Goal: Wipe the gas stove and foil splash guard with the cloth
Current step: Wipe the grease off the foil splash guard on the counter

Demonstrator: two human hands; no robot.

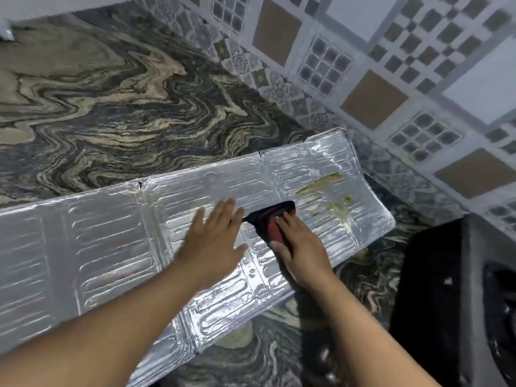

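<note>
The foil splash guard [106, 241] lies flat across the marbled counter, running from the left edge to the right. Yellowish greasy smears [324, 185] mark its right end. My left hand [215, 238] presses flat on the middle of the foil with fingers spread. Just to its right, my right hand [298, 244] presses a red and black cloth [272, 219] onto the foil, fingers laid over it. The cloth sits just left of the smears. A black gas stove [435, 303] shows at the lower right edge, partly cut off.
The marbled grey and beige countertop [111, 101] stretches behind and in front of the foil. A patterned tile wall [391, 65] rises at the back right. A small white object [5, 32] sits at the far left edge.
</note>
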